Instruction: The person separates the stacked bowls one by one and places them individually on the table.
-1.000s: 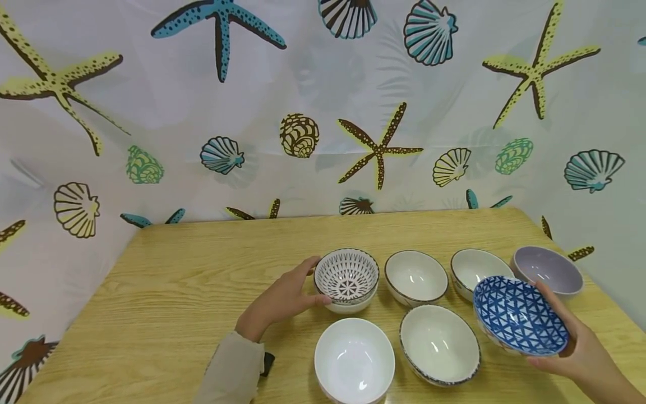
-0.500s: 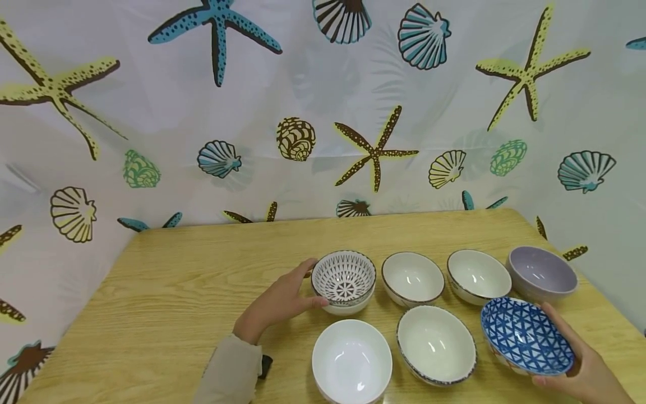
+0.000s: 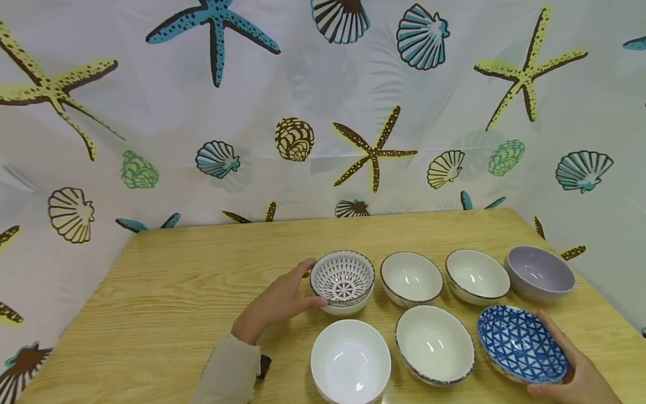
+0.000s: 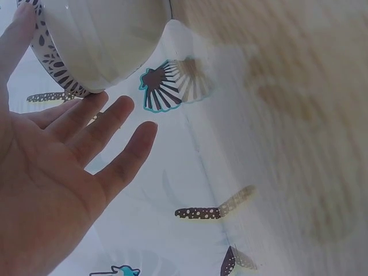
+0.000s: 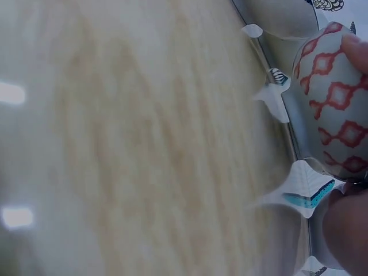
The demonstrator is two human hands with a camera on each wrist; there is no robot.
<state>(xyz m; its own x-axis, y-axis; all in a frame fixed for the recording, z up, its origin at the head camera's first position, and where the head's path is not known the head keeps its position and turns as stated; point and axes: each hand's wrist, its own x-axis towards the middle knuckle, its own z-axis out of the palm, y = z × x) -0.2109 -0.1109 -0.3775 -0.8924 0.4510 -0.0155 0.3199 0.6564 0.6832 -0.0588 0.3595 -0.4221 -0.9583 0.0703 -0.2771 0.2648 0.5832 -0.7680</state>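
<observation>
My left hand [image 3: 279,304] spans a black-and-white patterned bowl [image 3: 343,275] nested in a white bowl [image 3: 348,308], thumb at the near side and fingers at the far side. In the left wrist view, fingertips of that hand [image 4: 63,167] touch the patterned rim band [image 4: 54,63], while other fingers are spread. On the right, my right hand [image 3: 572,365] holds a bowl with a blue triangle pattern inside [image 3: 522,342] by its right side, thumb near, fingers behind. Its outside [image 5: 339,95] shows red motifs in the right wrist view. Whether it touches the table is unclear.
A plain white bowl [image 3: 350,359] and a speckled-rim cream bowl [image 3: 435,345] stand in front. Behind are two brown-rimmed bowls, one left [image 3: 411,278] and one right [image 3: 476,275], and a purple bowl [image 3: 540,272]. Wooden table [image 3: 176,303] extends left to a patterned cloth [image 3: 242,185].
My right hand has brought the blue patterned bowl down and levelled it, from over the back bowls to right of the speckled-rim bowl. The left hand keeps its place.
</observation>
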